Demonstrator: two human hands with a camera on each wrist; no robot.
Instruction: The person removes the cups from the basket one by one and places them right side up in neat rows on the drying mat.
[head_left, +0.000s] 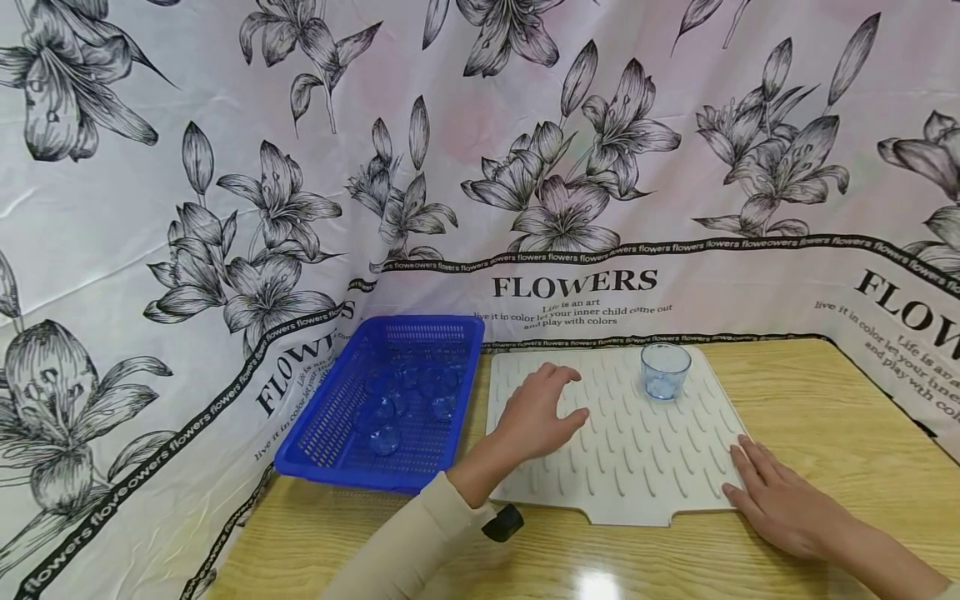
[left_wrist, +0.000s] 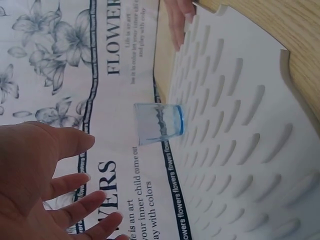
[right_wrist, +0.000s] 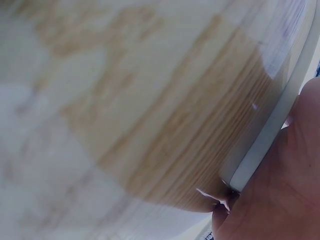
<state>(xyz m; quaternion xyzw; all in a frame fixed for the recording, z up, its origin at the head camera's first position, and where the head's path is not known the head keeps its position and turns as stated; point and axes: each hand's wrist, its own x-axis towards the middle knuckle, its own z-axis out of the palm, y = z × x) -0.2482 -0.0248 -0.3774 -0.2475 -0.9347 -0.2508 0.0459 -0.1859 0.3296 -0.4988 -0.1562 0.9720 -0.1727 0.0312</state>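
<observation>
A clear blue glass [head_left: 664, 372] stands upright near the far right corner of a white ridged draining mat [head_left: 600, 467]. My left hand [head_left: 542, 412] hovers over the mat's left half, fingers apart and holding nothing. The left wrist view shows that hand [left_wrist: 65, 185] with its fingers spread, apart from the glass [left_wrist: 160, 122]. At the mat's right edge rests my right hand [head_left: 783, 496], its fingertips touching the border. In the right wrist view part of this hand [right_wrist: 280, 195] lies against the mat's rim [right_wrist: 265, 140]; most of its fingers are hidden there.
Left of the mat, a blue plastic basket [head_left: 360, 475] holds several clear blue glasses [head_left: 385, 439]. A wooden table [head_left: 795, 375] lies beneath everything. Flower-printed cloth [head_left: 570, 292] hangs behind and along both sides. A black band [head_left: 502, 523] shows at my left wrist.
</observation>
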